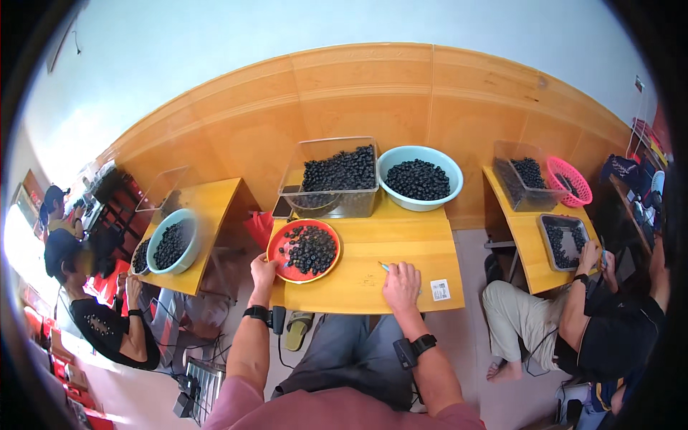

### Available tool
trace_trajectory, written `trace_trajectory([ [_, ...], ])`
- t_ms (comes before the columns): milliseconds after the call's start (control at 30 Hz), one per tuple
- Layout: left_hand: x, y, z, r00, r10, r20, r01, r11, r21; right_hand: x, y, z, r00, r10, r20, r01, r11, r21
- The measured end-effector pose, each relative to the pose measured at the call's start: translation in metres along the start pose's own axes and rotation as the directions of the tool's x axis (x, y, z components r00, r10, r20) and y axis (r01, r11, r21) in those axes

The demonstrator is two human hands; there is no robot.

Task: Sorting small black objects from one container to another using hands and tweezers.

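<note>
My left hand pinches the near-left rim of a round red plate with a yellow edge. Small black round pieces, bead-like with some ring-shaped, cover much of the plate, mostly its middle and right side. Over the wooden table, right of the plate, my right hand is closed around a thin pen-like tool. Its light blue front end sticks out toward the left, and the rest is hidden in my fingers. The tool is apart from the plate and the black pieces.
A clear bin and a pale blue bowl, both full of black pieces, stand at the table's back. A phone-like dark slab lies beside the bin, a white label at right. Co-workers sit at tables on both sides.
</note>
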State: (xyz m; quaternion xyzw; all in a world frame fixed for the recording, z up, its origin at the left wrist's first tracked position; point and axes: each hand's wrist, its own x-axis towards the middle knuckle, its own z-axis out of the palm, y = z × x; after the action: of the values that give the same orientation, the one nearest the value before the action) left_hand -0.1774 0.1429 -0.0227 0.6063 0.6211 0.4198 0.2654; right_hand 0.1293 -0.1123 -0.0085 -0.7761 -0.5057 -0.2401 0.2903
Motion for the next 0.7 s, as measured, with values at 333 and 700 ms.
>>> trace_trajectory([
  [333, -0.037, 0.059, -0.029, 0.878, -0.173, 0.445, 0.233, 0.969, -0.084, 0.005, 0.007, -0.006, 0.998, 0.033, 0.062, -0.033, 0.999, 0.003],
  [700, -0.045, 0.157, -0.066, 0.750, 0.070, 0.658, 0.407, 0.735, -0.542, -0.002, 0.003, -0.011, 0.995, 0.046, 0.084, -0.047, 0.999, 0.002],
])
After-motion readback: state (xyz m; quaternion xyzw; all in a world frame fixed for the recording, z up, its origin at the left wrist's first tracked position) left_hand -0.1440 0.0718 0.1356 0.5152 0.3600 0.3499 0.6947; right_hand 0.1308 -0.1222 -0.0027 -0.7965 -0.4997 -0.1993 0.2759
